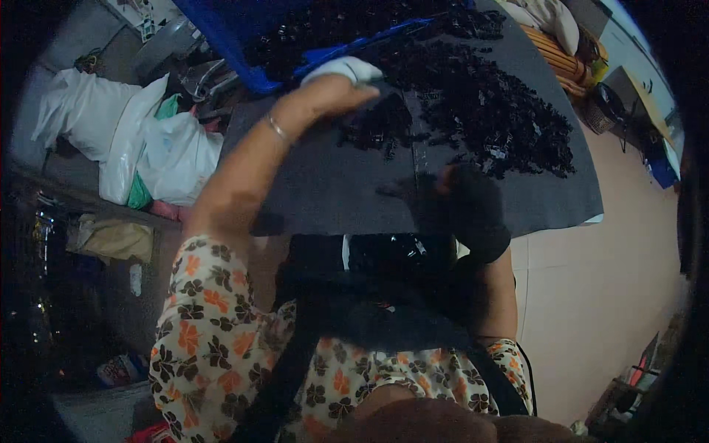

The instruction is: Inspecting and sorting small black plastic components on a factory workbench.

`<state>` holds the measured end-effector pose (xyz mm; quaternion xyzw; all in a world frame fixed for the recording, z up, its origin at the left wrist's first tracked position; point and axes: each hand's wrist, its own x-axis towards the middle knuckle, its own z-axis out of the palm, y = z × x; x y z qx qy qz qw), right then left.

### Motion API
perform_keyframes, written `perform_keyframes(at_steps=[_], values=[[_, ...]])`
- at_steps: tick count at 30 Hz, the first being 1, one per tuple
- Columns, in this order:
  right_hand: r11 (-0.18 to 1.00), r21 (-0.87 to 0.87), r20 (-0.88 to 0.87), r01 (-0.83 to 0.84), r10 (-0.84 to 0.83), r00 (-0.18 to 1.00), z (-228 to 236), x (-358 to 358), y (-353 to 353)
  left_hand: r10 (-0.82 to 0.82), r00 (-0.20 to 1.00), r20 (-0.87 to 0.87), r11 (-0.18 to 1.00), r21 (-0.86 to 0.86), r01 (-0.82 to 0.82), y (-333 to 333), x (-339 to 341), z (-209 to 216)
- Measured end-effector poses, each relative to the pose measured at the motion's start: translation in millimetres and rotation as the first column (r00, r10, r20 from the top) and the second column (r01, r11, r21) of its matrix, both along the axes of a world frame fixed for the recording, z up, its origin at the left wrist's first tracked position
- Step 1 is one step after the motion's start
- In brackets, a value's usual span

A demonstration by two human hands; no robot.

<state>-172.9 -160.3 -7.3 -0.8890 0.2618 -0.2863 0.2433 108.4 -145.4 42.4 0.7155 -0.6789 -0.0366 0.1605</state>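
Observation:
My left hand [340, 87], with a white covering over the fingers and a thin bracelet at the wrist, reaches across the grey work surface [325, 192]. It is beside the rim of a blue tray [221, 37], above the near edge of a heap of small black parts [480, 103]. Its thumb stands a little apart from the stretched fingers, and I see nothing held between them. My right hand [465, 196] looks to be in a dark glove, low over the surface near the heap's lower edge. Deep shadow hides most of its fingers.
More black parts lie in the blue tray. White plastic bags [140, 140] are piled to the left. Beyond the surface's right side are a bundle of orange-brown rods [557, 55] and a dark basket [604, 109]. Pale tiled floor [591, 295] extends at right.

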Motion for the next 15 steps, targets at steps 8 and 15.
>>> perform_keyframes(at_steps=[8,15], values=[[0.985,-0.141,0.079,-0.097,0.109,0.991,-16.2,8.1,-9.8,0.119,0.990,0.074,0.991,-0.068,-0.114,47.0,-53.4,-28.5],[0.979,-0.198,0.230,-0.038,0.084,0.970,1.3,7.6,8.4,0.158,0.859,-0.488,0.961,-0.125,-0.248,77.8,-24.4,-33.4]])
